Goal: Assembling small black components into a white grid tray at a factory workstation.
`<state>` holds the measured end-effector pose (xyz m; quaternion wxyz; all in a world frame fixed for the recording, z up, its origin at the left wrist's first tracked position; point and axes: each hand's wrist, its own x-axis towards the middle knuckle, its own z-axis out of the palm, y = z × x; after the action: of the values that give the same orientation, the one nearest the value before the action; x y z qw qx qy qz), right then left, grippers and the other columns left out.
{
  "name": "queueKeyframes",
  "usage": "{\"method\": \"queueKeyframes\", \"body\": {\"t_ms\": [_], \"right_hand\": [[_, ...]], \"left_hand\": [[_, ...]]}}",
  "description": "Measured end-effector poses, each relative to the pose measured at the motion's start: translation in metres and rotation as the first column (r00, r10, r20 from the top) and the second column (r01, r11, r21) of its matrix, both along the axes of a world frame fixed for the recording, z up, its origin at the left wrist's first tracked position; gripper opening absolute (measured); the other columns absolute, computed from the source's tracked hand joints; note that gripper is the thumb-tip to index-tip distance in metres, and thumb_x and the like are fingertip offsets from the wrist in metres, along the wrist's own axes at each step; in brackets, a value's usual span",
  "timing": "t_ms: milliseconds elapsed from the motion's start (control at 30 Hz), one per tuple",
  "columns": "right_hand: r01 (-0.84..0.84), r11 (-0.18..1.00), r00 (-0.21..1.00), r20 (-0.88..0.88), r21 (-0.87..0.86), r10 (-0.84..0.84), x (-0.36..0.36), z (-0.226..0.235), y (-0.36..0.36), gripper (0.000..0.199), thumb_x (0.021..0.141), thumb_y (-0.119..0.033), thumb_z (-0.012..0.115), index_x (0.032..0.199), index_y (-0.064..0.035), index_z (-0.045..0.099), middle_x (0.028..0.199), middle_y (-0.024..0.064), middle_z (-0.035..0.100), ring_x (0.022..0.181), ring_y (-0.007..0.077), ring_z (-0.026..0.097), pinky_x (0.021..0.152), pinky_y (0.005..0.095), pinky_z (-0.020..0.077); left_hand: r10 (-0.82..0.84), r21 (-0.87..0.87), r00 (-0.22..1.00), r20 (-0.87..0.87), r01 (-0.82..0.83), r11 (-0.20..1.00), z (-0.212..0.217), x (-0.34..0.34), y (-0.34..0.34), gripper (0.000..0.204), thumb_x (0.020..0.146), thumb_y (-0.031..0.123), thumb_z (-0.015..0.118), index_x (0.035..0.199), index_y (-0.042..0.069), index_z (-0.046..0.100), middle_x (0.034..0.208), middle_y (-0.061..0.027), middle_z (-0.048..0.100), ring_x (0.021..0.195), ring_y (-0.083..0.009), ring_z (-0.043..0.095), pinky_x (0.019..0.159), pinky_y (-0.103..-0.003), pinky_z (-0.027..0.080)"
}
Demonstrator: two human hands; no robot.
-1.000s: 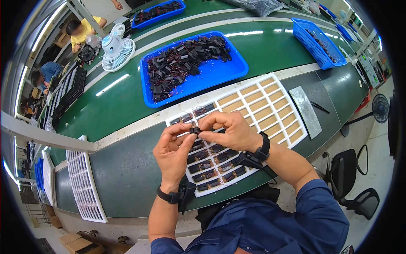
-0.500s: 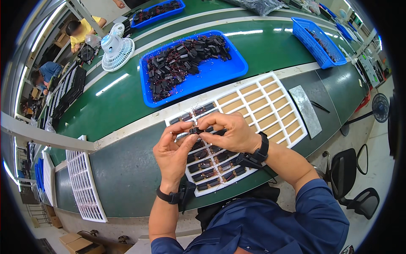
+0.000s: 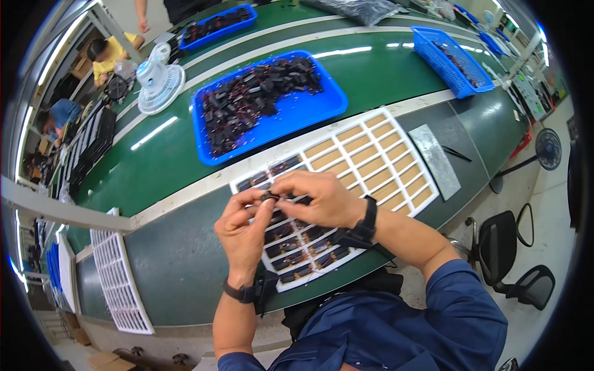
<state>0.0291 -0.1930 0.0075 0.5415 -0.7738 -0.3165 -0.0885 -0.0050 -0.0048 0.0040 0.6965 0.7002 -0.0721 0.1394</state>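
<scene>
Both hands meet above the left half of a white grid tray [image 3: 413, 154]. My left hand [image 3: 243, 238] pinches a small black block-shaped part [image 3: 270, 196] between thumb and fingers. My right hand [image 3: 322, 199] is closed at the same part from the right, its fingertips partly hiding it. Below them, the tray's left columns hold similar black parts [image 3: 286, 262] with thin reddish wires. Brown bottoms show in the cells on the right. Beyond the tray, a blue bin [image 3: 300, 114] holds a heap of wired black parts [image 3: 263, 93].
Right of the grid tray lie a grey metal plate [image 3: 435, 162] and black tweezers [image 3: 456, 153]. A blue perforated basket [image 3: 455, 77] stands far right, a white fan [image 3: 159, 83] far left. Another white grid tray [image 3: 121, 278] sits left, near a metal post [image 3: 68, 207]. Other people work beyond.
The whole view has shifted slightly, the bench things sitting a little further left. Both hands still hold the black part together over the tray, with fingers slightly repositioned.
</scene>
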Motion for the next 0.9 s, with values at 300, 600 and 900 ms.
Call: {"method": "queueKeyframes", "body": {"t_ms": [300,600,900], "right_hand": [[0.163,0.982,0.916,0.384,-0.093,-0.116,-0.007,0.004,0.017,0.022,0.082,-0.006,0.077,0.102,-0.0007,0.069,0.095,0.0132,0.069,0.090,0.0297,0.069,0.079,0.0364,0.0584],[0.128,0.930,0.987,0.138,-0.346,-0.084,0.052,0.016,-0.045,0.028,0.078,-0.011,0.077,0.102,-0.0002,0.070,0.096,0.0131,0.070,0.083,0.0273,0.068,0.075,0.0342,0.0560],[-0.054,0.725,0.998,-0.065,-0.687,0.013,0.094,0.017,-0.071,0.026,0.080,-0.017,0.071,0.101,-0.0005,0.073,0.098,0.0121,0.069,0.090,0.0278,0.067,0.082,0.0371,0.0539]], "left_hand": [[-0.023,-0.292,0.969,-0.248,-0.052,0.955,-0.004,0.002,-0.001,0.003,0.088,-0.004,0.075,0.089,-0.003,0.072,0.105,-0.0075,0.071,0.087,-0.0078,0.062,0.077,-0.020,0.051],[-0.078,-0.244,0.979,-0.188,0.030,0.969,0.002,0.003,0.000,0.019,0.093,0.002,0.071,0.111,-0.003,0.069,0.105,-0.0058,0.069,0.093,-0.0089,0.063,0.081,-0.023,0.052],[0.047,-0.048,0.987,-0.151,-0.055,0.997,-0.016,0.016,0.027,0.015,0.093,0.003,0.070,0.108,-0.001,0.070,0.104,-0.0008,0.065,0.091,-0.0062,0.060,0.074,-0.021,0.050]]}}
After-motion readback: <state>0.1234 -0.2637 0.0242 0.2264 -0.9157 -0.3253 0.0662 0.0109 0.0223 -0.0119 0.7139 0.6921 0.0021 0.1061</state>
